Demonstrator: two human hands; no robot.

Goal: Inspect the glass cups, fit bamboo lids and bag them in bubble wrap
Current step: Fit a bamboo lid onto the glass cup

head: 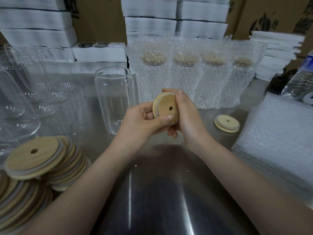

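My left hand (145, 119) & right hand (186, 114) both pinch one lid (165, 109) above mid-desk. Its face tilts toward me, prob so I can check the rim & seal ring. Left thumb sits on the near edge w/ fingers behind; right fingers curl round the right rim. The cup (113, 99) stands upright just left of the lid, mouth open, so I'd guess fitting comes next. Lid stack (39, 163) is near left and bag pile (279, 141) right, each handy to its side. Bagged cups (186, 73) line the far side. A spare lid (227, 123) lies flat, right. The desk (160, 192) is open near me. Bare cups (25, 99) crowd the left, so keep elbows in.
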